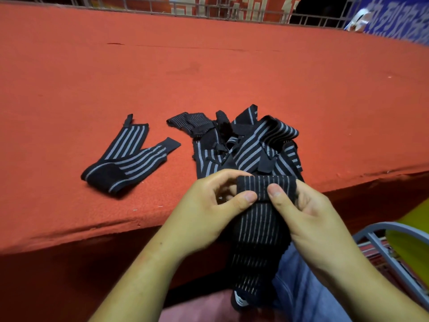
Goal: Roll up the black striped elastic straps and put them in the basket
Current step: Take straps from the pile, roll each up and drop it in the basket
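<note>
A black strap with thin pale stripes [257, 231] hangs down over my lap, its top end folded into a small roll at the table's front edge. My left hand [206, 212] pinches the roll's left side with thumb and fingers. My right hand [308, 212] pinches its right side, thumb on top. Just behind my hands, a tangled pile of several black striped straps [246, 145] lies on the red table [209, 73]. A single strap folded into a V [130, 156] lies to the left of the pile.
A grey metal frame, perhaps the basket's rim [380, 247], shows at the lower right beside yellow material [415, 228]. A metal railing [209, 8] runs along the table's far side. Blue denim covers my lap.
</note>
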Tool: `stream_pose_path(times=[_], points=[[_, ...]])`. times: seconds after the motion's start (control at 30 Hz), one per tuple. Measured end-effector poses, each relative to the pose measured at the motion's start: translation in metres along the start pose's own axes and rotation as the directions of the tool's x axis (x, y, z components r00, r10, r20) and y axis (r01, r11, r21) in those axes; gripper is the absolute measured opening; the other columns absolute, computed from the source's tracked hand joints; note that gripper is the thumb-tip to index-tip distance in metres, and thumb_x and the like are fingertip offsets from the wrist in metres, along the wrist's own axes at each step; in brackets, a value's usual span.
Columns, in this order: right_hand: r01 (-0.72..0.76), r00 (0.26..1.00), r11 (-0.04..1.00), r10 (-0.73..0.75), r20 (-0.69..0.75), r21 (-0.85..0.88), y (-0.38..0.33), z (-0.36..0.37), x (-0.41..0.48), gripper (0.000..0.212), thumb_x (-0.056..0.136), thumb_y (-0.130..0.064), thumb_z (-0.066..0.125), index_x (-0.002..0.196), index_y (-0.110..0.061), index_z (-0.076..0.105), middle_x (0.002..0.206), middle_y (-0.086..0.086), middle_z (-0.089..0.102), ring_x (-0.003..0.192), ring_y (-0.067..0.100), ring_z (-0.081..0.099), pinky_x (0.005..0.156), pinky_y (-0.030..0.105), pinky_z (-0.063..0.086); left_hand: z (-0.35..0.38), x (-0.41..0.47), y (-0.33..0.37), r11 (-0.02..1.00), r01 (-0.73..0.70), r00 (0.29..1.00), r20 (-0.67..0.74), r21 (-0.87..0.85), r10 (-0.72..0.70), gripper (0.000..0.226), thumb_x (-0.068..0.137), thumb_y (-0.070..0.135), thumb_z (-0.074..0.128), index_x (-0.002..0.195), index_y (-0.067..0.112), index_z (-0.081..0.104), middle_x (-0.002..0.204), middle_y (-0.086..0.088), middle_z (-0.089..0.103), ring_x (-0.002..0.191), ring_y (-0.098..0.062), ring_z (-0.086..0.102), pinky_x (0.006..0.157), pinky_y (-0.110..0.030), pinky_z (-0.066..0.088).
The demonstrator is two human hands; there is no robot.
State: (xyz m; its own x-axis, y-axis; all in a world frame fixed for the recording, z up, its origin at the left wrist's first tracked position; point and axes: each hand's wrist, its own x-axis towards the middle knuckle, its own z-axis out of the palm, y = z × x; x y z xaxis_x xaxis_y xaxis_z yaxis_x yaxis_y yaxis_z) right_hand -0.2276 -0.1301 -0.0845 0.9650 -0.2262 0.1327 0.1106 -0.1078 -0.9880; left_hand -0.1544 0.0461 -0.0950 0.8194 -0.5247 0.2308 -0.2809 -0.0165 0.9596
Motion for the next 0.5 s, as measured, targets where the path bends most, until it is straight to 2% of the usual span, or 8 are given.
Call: stream_pose_path(times=[0.07,0.13,0.27,0.33,0.4,0.47,0.5], points=[[-0.044,0.999,0.998,0.044,0.014,0.04,-0.0002,-0.0006,-0.0008,0.026,0.1,-0.026,0.057,0.115,-0.014,0.075,0.113,0.005,0.08,0.111,0.021,0.075,0.098,0.041,0.054,0.0008,0.0001,-0.0016,1.0,-0.001,1.0,-0.004,-0.019,0.001,0.021,0.095,0.016,0.072,0.116,0.017,0.071,0.1,-0.01,0.076,0.093,-0.021,0.072,0.091,-0.043,0.057],[-0.115,0.993,0.989,0.112,0.036,0.089,-0.0001,-0.0011,-0.0005,0.032,0.098,-0.031,0.058,0.117,-0.01,0.075,0.113,0.009,0.08,0.112,0.026,0.075,0.099,0.044,0.055,0.0009,0.0002,-0.0018,0.999,-0.002,1.0,-0.009,-0.041,0.002,0.02,0.094,0.015,0.073,0.114,0.016,0.072,0.097,-0.011,0.076,0.087,-0.015,0.068,0.087,-0.04,0.057],[-0.099,0.995,0.993,0.099,0.009,0.07,-0.0005,-0.0049,-0.0005,0.03,0.095,-0.028,0.06,0.11,-0.008,0.076,0.105,0.008,0.082,0.103,0.021,0.078,0.081,0.024,0.06,0.0029,0.0008,-0.0024,0.997,-0.001,1.0,0.008,-0.081,0.002,0.018,0.093,0.014,0.073,0.111,0.015,0.073,0.094,-0.014,0.075,0.084,-0.012,0.066,0.082,-0.034,0.056],[-0.081,0.997,0.995,0.082,-0.01,0.061,-0.0015,-0.0049,-0.0006,0.028,0.094,-0.027,0.06,0.109,-0.01,0.076,0.105,0.006,0.082,0.102,0.019,0.078,0.08,0.022,0.06,0.0033,0.0006,-0.003,0.996,-0.005,1.0,0.009,-0.087,0.006,0.017,0.094,0.015,0.074,0.111,0.017,0.074,0.095,-0.014,0.075,0.085,-0.013,0.066,0.083,-0.036,0.056],[-0.105,0.994,0.991,0.106,-0.004,0.078,-0.0005,-0.0051,-0.0004,0.031,0.094,-0.031,0.062,0.111,-0.011,0.076,0.108,0.007,0.081,0.106,0.022,0.077,0.089,0.032,0.061,0.0033,-0.0001,-0.0026,0.996,-0.009,1.0,0.008,-0.092,0.009,0.018,0.094,0.016,0.074,0.111,0.019,0.074,0.098,-0.014,0.075,0.087,-0.017,0.067,0.086,-0.042,0.057],[-0.167,0.986,0.977,0.164,0.033,0.13,0.0003,-0.0046,-0.0004,0.038,0.093,-0.037,0.063,0.116,-0.01,0.076,0.114,0.011,0.08,0.112,0.027,0.075,0.102,0.045,0.055,0.0031,-0.0005,-0.0025,0.995,-0.011,1.0,-0.003,-0.104,0.01,0.018,0.094,0.016,0.074,0.112,0.019,0.074,0.1,-0.015,0.075,0.089,-0.026,0.07,0.09,-0.046,0.056],[-0.203,0.979,0.966,0.197,0.052,0.159,0.0002,-0.0042,-0.0006,0.043,0.092,-0.041,0.063,0.117,-0.009,0.077,0.115,0.013,0.079,0.113,0.028,0.075,0.105,0.047,0.052,0.0028,-0.0005,-0.0027,0.995,-0.015,1.0,-0.012,-0.103,0.014,0.018,0.094,0.016,0.074,0.112,0.019,0.074,0.101,-0.015,0.075,0.091,-0.03,0.071,0.091,-0.047,0.055]])
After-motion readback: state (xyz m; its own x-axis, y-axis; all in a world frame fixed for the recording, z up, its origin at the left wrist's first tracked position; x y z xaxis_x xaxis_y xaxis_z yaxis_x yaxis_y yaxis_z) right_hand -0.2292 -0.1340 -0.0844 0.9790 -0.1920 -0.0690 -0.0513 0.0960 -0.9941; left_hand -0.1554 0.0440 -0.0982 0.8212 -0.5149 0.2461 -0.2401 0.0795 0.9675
